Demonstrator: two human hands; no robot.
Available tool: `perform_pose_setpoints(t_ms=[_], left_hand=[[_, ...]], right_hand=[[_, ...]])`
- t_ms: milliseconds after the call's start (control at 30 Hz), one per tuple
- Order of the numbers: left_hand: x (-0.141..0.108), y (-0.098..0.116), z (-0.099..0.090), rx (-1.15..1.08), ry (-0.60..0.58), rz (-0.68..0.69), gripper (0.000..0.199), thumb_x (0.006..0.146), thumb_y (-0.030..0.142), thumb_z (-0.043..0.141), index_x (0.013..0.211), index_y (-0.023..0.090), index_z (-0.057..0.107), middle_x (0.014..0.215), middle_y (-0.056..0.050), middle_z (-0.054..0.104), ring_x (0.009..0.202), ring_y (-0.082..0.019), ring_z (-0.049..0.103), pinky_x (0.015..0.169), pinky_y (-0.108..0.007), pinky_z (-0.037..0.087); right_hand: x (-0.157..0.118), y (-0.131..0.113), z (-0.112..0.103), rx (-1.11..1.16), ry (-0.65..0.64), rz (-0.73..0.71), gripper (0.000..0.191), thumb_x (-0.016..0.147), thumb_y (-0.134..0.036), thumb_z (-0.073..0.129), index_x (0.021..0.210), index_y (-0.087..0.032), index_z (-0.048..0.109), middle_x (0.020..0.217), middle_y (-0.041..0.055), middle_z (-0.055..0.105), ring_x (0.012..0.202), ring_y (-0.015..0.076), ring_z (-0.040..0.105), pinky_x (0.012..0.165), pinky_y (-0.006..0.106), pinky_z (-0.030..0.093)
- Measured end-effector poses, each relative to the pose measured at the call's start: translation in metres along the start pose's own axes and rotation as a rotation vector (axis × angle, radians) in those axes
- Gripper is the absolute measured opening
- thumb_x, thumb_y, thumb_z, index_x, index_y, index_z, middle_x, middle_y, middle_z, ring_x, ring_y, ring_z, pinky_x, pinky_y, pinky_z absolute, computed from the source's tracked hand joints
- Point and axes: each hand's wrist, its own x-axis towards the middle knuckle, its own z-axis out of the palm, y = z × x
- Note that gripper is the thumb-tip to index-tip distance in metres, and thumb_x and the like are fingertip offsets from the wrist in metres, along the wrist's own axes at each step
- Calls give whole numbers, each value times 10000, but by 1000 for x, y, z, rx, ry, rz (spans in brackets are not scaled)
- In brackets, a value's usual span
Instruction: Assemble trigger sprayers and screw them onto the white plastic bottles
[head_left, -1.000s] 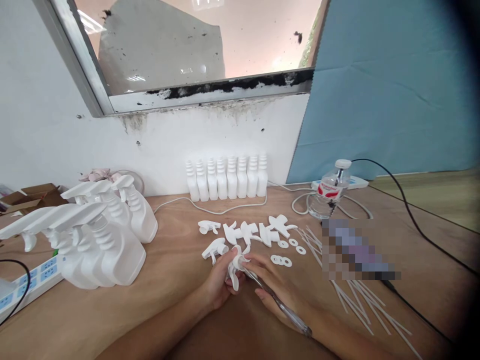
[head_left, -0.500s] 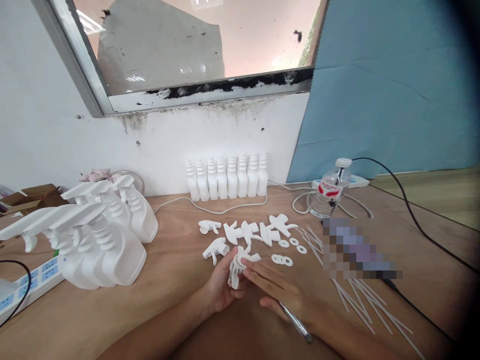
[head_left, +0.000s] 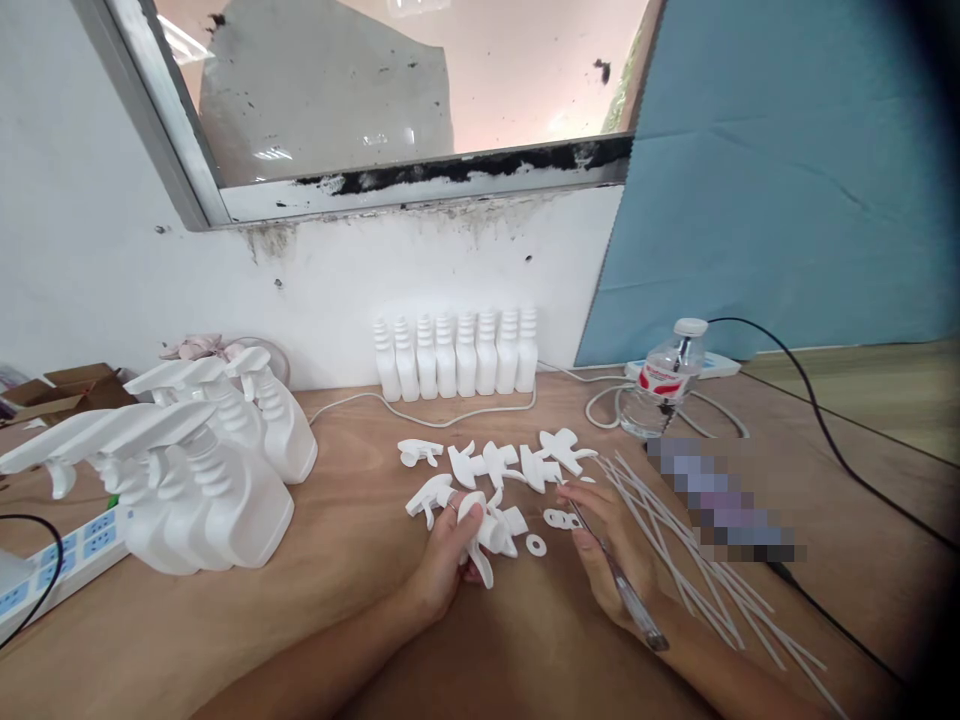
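Note:
A white trigger spray head (head_left: 491, 530) is gripped in my left hand (head_left: 444, 560), its trigger pointing down toward me. My right hand (head_left: 619, 555) is closed around a slim silvery pen-like tool (head_left: 626, 590), whose upper tip points toward the spray heads. Beside that hand, flat white washers (head_left: 559, 518) lie together, some partly hidden by the fingers. A single washer (head_left: 535, 545) rests on the table between my hands. Beyond them are several loose spray heads (head_left: 499, 462) in a rough row, and another spray head (head_left: 431, 497) touches or nearly touches my left hand.
Assembled white spray bottles (head_left: 240, 500) stand at left beside a power strip (head_left: 82, 555). Several headless bottles (head_left: 465, 360) line the wall. At right are thin white tubes (head_left: 697, 560), a clear water bottle (head_left: 660, 385), cables and a pixelated dark device (head_left: 720, 500).
My right hand has moved right, away from the spray head, to the washers. My left hand has turned the spray head. A washer now lies between the hands.

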Motion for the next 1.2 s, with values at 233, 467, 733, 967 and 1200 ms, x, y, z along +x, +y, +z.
perform_pose_setpoints(t_ms=[233,467,733,967,1200], left_hand=[[-12,18,-5,928,-169,598,253,756,392,676,924,207,639,997,-90,581,948,-248,507,862,-365,377],[-7,18,-12,1175,-48,774,391,809,324,608,1187,255,539,1112,-105,540,1042,-273,472,914,-435,361],[9,82,-17,1285,255,1020,181,842,188,530,1015,214,576,1052,-92,554,1000,-234,518,895,-393,396],[2,220,-58,1380,943,1177,196,791,268,620,973,198,596,1207,-120,448,1195,-321,372,1055,-498,243],[6,226,-109,1328,1236,920,226,742,268,655,913,143,579,1265,-184,412,1251,-394,322,1044,-553,243]], right_hand=[[-4,-3,0,89,-141,184,200,917,-287,423,939,-220,610,723,27,628,676,179,612,713,325,492],[2,-7,12,475,-318,756,476,901,-523,395,650,-167,586,534,0,560,421,110,491,434,240,400],[5,3,10,248,-256,730,481,873,-540,420,590,-183,571,482,-5,552,410,125,486,428,245,360],[11,-1,-3,51,-94,600,490,905,-473,392,546,-197,579,422,-9,506,424,150,499,488,274,378],[7,-5,2,154,-113,639,500,896,-500,393,535,-200,563,416,-12,490,422,148,487,487,277,377]])
